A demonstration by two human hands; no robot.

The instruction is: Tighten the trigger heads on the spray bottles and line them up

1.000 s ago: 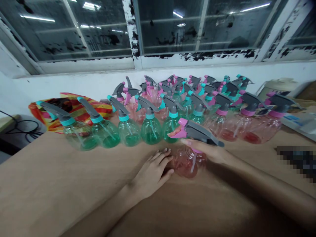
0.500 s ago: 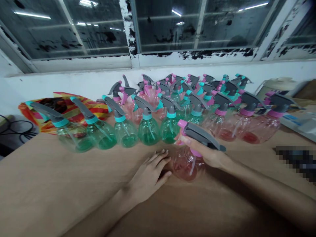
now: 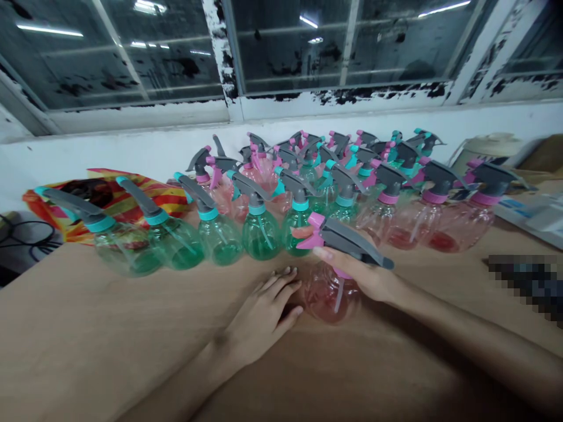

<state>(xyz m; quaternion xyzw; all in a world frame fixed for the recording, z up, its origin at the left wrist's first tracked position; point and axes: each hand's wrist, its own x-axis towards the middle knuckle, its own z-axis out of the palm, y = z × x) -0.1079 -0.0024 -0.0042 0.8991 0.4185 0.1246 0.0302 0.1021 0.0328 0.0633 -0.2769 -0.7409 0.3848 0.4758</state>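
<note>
A pink spray bottle (image 3: pixel 328 302) with a grey and pink trigger head stands on the wooden table (image 3: pixel 132 340). My right hand (image 3: pixel 367 272) is wrapped round the neck of its spray head from the right, and one fingertip shows in front near the pink trigger. Beside the bottle's left side, my left hand (image 3: pixel 264 310) lies flat on the table with its fingers stretched out. Whether its fingertips touch the bottle I cannot tell. Just behind stands a green spray bottle (image 3: pixel 261 237) with a turquoise collar, in a row with others.
Several green and pink spray bottles (image 3: pixel 457 225) stand in rows towards the wall. A red and yellow patterned bag (image 3: pixel 162 193) lies at the left, near black cables (image 3: pixel 30 234). At the right are a pale container (image 3: pixel 488 146) and a blurred-out dark object (image 3: pixel 523 281).
My right index finger has come off the pink trigger and now points forward, and the trigger stands further out. My left hand stays on the table. The view has shifted slightly.
</note>
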